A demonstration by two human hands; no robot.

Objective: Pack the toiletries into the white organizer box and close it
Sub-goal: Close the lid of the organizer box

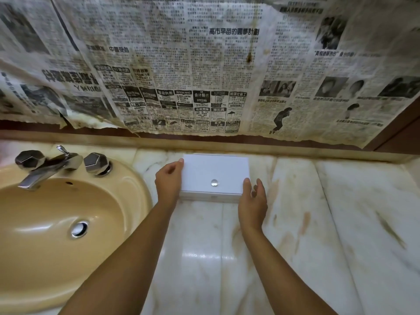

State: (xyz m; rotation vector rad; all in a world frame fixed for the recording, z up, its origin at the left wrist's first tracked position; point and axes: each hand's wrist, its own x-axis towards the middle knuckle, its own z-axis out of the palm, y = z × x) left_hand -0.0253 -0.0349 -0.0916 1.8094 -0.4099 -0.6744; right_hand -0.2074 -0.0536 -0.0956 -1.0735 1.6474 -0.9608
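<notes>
Readable text is all on the newspaper sheets (204, 71) covering the wall: Chinese headline "高市早苗的圓夢計劃" up top, ad blocks lower w/ "SDN BHD", "会计服务", "RM299"; rest too small/blurred to read. No label visible on the white organizer box (214, 176). Box sits on the marble desk (341, 212) at the back edge, just below the newspaper, right of the beige sink (56, 223). Lid is down, clear round knob (214, 183) near its front edge; contents not visible w/ lid shut. Left hand (169, 178) is at the box's left side, fingers loosely curled, fingertip touching the top left corner; can't tell if it really grips. Right hand (252, 201) at the front right corner, thumb resting on the lid edge, other fingers spread and relaxed, off the box. Chrome faucet (48, 165) w/ two faceted handles behind the sink bowl, drain at the bottom. No loose toiletries seen on the desk
</notes>
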